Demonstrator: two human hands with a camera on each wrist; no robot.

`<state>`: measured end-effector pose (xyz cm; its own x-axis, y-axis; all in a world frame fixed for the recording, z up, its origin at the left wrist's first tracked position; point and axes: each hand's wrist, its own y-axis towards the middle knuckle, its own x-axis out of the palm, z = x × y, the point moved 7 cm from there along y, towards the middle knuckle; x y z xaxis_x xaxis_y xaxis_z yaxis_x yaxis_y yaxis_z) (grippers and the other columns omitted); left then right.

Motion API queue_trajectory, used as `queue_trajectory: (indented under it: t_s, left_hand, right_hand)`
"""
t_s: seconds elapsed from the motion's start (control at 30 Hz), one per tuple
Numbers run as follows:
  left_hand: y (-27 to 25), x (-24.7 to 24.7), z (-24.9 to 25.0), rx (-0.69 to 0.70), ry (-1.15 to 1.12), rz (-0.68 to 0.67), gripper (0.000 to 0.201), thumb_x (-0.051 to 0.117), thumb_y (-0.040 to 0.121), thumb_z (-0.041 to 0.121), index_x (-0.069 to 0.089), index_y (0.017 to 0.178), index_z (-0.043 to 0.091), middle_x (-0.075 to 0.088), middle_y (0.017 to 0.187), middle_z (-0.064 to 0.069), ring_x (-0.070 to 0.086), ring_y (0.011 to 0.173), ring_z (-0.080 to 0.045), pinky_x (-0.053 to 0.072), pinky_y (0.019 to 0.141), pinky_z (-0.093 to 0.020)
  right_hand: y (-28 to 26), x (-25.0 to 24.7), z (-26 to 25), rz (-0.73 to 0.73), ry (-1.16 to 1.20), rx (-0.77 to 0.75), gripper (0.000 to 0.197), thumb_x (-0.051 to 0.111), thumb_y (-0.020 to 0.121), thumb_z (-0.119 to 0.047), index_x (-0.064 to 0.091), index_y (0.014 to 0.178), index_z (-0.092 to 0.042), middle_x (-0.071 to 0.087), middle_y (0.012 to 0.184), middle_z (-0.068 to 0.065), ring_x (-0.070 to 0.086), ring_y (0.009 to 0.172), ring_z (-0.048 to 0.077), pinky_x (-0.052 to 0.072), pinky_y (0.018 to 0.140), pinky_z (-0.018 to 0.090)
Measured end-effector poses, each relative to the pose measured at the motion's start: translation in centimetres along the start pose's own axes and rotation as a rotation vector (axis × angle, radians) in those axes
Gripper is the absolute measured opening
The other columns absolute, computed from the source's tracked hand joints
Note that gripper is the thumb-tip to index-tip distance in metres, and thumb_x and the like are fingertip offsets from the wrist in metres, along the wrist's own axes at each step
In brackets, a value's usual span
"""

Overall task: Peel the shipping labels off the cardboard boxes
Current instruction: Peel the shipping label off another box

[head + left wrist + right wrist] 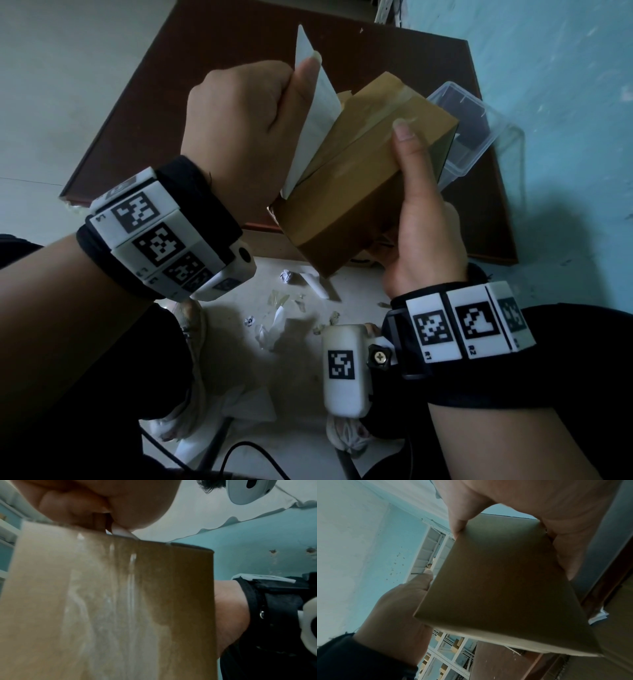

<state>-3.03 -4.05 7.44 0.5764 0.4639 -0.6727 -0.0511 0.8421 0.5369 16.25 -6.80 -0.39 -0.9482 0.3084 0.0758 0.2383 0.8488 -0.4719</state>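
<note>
Box: a brown cardboard box [359,178] is held tilted in the air between both hands, above the near edge of a dark brown board [212,44] lying on the pale floor.

Label: a white label [317,116] stands half-peeled off the box's top face; its upper end rises free past the thumb, while its lower edge is still stuck near the box's left corner.

Left hand: the left hand [239,137] is closed in a fist round the label's free part, thumb pressed flat against the paper (the wrist view shows little beyond the fingertips at the box's top edge and a sliver of white).

Right hand: the right hand [421,219] clamps the box from its right side, thumb lying along the top face and the other fingers wrapped underneath; the right wrist view shows thumb and fingers bracketing the box's plain underside.

Tape: clear tape [387,106] crosses the box's top, glossy and wrinkled.

Tub: a clear plastic tub [479,137] sits on the board just behind the box, partly hidden by it.

Floor: paper scraps [274,329] and crumpled bits are scattered on the floor below the hands, near the person's shoes.

Wristbands: each wrist carries a black band [452,380] with white marker blocks and a small camera.

Backdrop: a pale blue wall [548,68] runs behind the board; the wrist views catch white metal shelving with more boxes.
</note>
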Motion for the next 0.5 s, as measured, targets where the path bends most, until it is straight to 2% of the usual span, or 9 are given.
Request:
queue_trajectory:
  t_s: [0.1, 0.17, 0.2, 0.3, 0.37, 0.5]
  left_hand:
    - [-0.09, 0.22, -0.26, -0.014, -0.011, -0.011, 0.054, 0.036, 0.11, 0.043, 0.049, 0.068, 0.01, 0.037, 0.056, 0.005, 0.041, 0.047, -0.021, 0.023, 0.044, -0.02]
    - [-0.1, 0.29, -0.25, -0.019, -0.02, -0.021, 0.051, 0.036, 0.11, 0.042, 0.047, 0.069, 0.013, 0.037, 0.056, 0.007, 0.043, 0.048, -0.022, 0.025, 0.044, -0.019]
    - [-0.08, 0.3, -0.24, -0.023, -0.026, -0.024, 0.05, 0.036, 0.11, 0.042, 0.045, 0.068, 0.015, 0.037, 0.056, 0.008, 0.043, 0.048, -0.023, 0.026, 0.044, -0.019]
    - [-0.02, 0.41, -0.38, -0.034, -0.042, -0.033, 0.049, 0.037, 0.11, 0.041, 0.046, 0.069, 0.015, 0.039, 0.057, 0.008, 0.045, 0.05, -0.023, 0.029, 0.044, -0.022]
    - [-0.04, 0.49, -0.52, -0.042, -0.048, -0.038, 0.05, 0.037, 0.11, 0.042, 0.047, 0.069, 0.014, 0.041, 0.057, 0.006, 0.047, 0.05, -0.024, 0.03, 0.045, -0.024]
    - [-0.14, 0.58, -0.68, -0.066, -0.09, -0.045, 0.051, 0.037, 0.11, 0.042, 0.047, 0.069, 0.013, 0.04, 0.057, 0.005, 0.045, 0.05, -0.024, 0.028, 0.044, -0.023]
  right_hand:
    - [0.13, -0.15, 0.04, -0.006, -0.009, 0.016, 0.061, 0.083, 0.075, -0.07, 0.069, 0.118, -0.029, 0.082, 0.102, -0.009, 0.079, 0.094, 0.014, 0.066, 0.087, 0.045]
    - [0.07, -0.1, 0.01, -0.021, -0.011, 0.029, 0.053, 0.082, 0.077, -0.07, 0.068, 0.11, -0.031, 0.082, 0.093, -0.011, 0.079, 0.085, 0.01, 0.067, 0.081, 0.041]
    - [0.05, -0.07, 0.01, -0.028, -0.011, 0.035, 0.053, 0.081, 0.077, -0.07, 0.067, 0.11, -0.031, 0.082, 0.094, -0.011, 0.079, 0.085, 0.011, 0.067, 0.079, 0.041]
    - [0.05, 0.08, 0.09, -0.035, -0.008, 0.046, 0.059, 0.08, 0.078, -0.07, 0.066, 0.118, -0.029, 0.08, 0.106, -0.006, 0.077, 0.096, 0.016, 0.066, 0.082, 0.043]
    - [0.0, 0.1, 0.16, -0.035, -0.013, 0.053, 0.064, 0.08, 0.078, -0.071, 0.066, 0.123, -0.028, 0.08, 0.108, -0.005, 0.076, 0.098, 0.017, 0.065, 0.086, 0.046]
    - [0.11, -0.13, 0.23, -0.026, -0.026, 0.059, 0.053, 0.079, 0.077, -0.074, 0.067, 0.107, -0.032, 0.081, 0.102, -0.007, 0.077, 0.096, 0.017, 0.064, 0.089, 0.047]
